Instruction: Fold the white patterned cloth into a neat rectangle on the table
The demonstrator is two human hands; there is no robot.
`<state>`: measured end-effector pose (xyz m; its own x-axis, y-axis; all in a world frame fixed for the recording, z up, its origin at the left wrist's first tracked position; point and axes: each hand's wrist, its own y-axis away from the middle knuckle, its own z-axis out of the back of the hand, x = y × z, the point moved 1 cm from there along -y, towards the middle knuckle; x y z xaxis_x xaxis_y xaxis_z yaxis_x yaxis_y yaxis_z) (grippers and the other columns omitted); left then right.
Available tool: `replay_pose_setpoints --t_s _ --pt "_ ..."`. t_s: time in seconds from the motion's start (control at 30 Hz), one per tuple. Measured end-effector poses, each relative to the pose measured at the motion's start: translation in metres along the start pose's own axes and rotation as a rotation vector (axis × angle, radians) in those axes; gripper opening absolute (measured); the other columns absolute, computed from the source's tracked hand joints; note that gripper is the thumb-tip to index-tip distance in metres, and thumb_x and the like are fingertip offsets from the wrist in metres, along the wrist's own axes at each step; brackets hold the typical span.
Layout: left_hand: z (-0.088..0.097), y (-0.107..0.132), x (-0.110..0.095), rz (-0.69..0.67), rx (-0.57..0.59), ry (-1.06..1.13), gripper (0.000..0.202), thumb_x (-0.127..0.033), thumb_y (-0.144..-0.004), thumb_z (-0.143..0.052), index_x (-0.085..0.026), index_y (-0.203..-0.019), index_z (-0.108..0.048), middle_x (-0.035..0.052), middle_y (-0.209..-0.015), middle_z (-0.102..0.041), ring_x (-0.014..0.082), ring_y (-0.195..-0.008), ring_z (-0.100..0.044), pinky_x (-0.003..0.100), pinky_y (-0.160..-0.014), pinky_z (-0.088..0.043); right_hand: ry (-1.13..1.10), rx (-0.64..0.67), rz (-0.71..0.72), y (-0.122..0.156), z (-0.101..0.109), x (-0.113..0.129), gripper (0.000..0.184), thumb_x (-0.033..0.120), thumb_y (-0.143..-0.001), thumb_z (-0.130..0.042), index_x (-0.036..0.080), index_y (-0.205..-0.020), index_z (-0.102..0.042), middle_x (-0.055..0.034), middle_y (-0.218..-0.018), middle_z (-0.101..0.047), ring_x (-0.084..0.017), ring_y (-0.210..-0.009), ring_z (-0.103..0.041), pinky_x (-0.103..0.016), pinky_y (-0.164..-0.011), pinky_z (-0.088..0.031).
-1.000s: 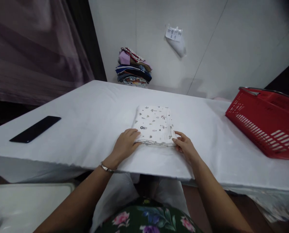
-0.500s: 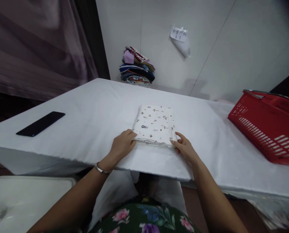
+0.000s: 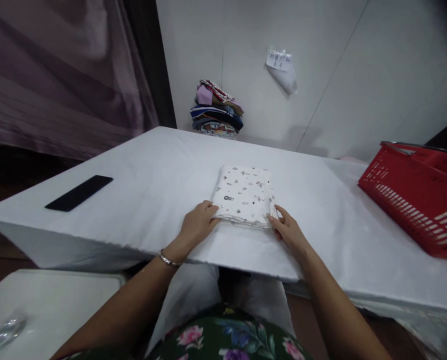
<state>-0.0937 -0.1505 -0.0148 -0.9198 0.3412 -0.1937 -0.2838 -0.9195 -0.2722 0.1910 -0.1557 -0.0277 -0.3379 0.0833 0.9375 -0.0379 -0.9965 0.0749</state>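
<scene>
A folded white cloth [image 3: 242, 192] with small printed figures and leaves lies flat in front of me on the white-covered table [image 3: 156, 200]. My left hand [image 3: 199, 222] pinches its near left corner, thumb and fingers closed on the edge. At the near right corner my right hand [image 3: 288, 227] grips the cloth the same way, thumb on top. Several layers show along the near edge between the hands. The fingertips under the cloth are hidden.
A flat black object [image 3: 79, 193] lies on the table's left side. A red plastic basket [image 3: 414, 195] stands at the right. Folded fabrics [image 3: 218, 110] are stacked at the back against the wall. A white surface [image 3: 58, 300] is at lower left.
The whole view has shifted slightly, so things appear a little further right and lower. Both hands keep their hold on the cloth, which looks unchanged.
</scene>
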Motion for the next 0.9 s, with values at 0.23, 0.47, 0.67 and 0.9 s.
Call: replay_pose_setpoints --t_s 0.23,0.47,0.67,0.9 --pt "0.001 -0.002 -0.003 -0.001 0.016 -0.021 0.019 -0.024 -0.083 -0.048 -0.024 -0.101 -0.056 0.0026 -0.107 -0.055 0.0173 -0.092 -0.054 0.027 -0.062 -0.042 0.107 -0.038 0.027 -0.001 0.0 -0.003 0.072 0.053 -0.075 -0.057 0.019 -0.136 -0.039 0.0057 -0.053 -0.05 -0.01 -0.043 -0.045 -0.023 -0.045 -0.036" --pt "0.001 -0.006 -0.003 -0.008 0.012 -0.011 0.019 -0.022 -0.081 -0.049 -0.024 -0.099 -0.056 0.0032 -0.105 -0.055 0.018 -0.091 -0.054 0.028 -0.064 -0.043 0.07 -0.056 0.01 0.0 -0.005 0.004 0.075 0.05 -0.071 -0.061 0.018 -0.136 -0.039 0.0061 -0.054 -0.049 -0.01 -0.044 -0.043 -0.023 -0.044 -0.035" --pt "0.006 -0.006 0.001 -0.018 0.03 -0.044 0.018 -0.018 -0.079 -0.049 -0.023 -0.095 -0.057 0.0038 -0.1 -0.056 0.0194 -0.094 -0.053 0.031 -0.071 -0.044 0.105 0.008 -0.055 0.001 -0.005 0.005 0.076 0.049 -0.072 -0.058 0.018 -0.138 -0.034 0.0055 -0.053 -0.049 -0.011 -0.043 -0.043 -0.023 -0.042 -0.032" --pt "0.004 0.0 0.005 -0.022 0.01 -0.01 0.019 -0.015 -0.079 -0.047 -0.023 -0.094 -0.057 0.0027 -0.101 -0.057 0.0182 -0.093 -0.054 0.029 -0.067 -0.045 0.29 0.018 -0.02 0.0 -0.001 -0.004 0.074 0.053 -0.075 -0.055 0.018 -0.138 -0.036 0.0026 -0.058 -0.054 -0.016 -0.052 -0.052 -0.026 -0.051 -0.037"
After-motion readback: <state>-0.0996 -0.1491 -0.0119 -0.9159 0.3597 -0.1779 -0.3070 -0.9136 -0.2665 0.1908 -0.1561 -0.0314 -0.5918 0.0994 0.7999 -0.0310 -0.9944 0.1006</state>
